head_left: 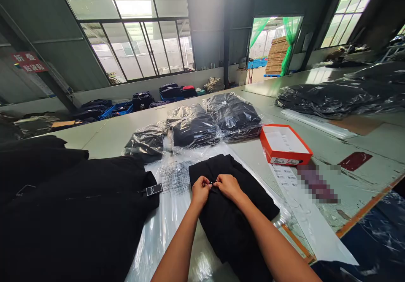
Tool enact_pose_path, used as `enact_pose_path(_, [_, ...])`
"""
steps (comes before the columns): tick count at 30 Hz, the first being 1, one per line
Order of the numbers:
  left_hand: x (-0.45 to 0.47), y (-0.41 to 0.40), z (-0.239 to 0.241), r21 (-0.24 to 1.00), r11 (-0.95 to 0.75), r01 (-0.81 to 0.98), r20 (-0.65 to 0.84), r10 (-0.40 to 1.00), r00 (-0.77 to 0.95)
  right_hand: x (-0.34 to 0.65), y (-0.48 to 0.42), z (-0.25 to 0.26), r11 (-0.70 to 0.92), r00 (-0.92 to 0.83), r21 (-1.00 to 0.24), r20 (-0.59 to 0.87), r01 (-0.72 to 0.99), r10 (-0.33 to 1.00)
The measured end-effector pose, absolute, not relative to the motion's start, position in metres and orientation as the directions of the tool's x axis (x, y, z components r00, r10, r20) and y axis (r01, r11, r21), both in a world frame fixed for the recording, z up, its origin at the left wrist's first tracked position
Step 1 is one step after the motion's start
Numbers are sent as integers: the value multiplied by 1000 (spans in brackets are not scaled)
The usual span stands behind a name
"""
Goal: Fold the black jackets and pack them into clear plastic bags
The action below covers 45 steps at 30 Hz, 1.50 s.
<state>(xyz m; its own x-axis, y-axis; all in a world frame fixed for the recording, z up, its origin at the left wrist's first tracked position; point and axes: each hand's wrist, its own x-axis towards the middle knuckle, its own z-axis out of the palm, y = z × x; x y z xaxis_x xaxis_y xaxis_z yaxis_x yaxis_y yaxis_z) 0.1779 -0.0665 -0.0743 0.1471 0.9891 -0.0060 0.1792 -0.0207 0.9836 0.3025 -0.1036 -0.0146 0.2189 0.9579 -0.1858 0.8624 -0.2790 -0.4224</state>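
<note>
A folded black garment (234,214) lies on clear plastic bags (172,227) in front of me on the table. My left hand (200,188) and my right hand (228,185) meet over its upper part. Both are closed in a pinch on something small and dark between their fingertips at the garment's surface; I cannot make out what it is. A pile of unfolded black garments (76,214) with a small black tag (154,189) lies just to the left.
Three bagged black garments (193,126) sit in a row beyond my hands. An orange box (284,145) with white paper stands to the right, sticker sheets (284,176) below it. More bagged clothing (341,94) fills the far right. The table's edge (363,212) runs at right.
</note>
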Motion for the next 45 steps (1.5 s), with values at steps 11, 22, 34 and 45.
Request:
enact_pose_path(11, [171,-73,-74,1000,-11,-27,18,965,263,299,-110,-21,-273,245,-611,-130,744,961])
enact_pose_path(22, [168,-69,-68,996,85,-25,-67,911,407,292,-110,-13,-240,169,-589,-175,771,970])
enact_pose_path(34, [170,-65,-72,998,68,4,-63,894,443,291,-111,-22,-181,113,-477,-168,860,979])
enact_pose_path(45, [175,-63,-79,1000,-18,26,5,902,431,295,-109,-30,-210,166,-624,-129,752,978])
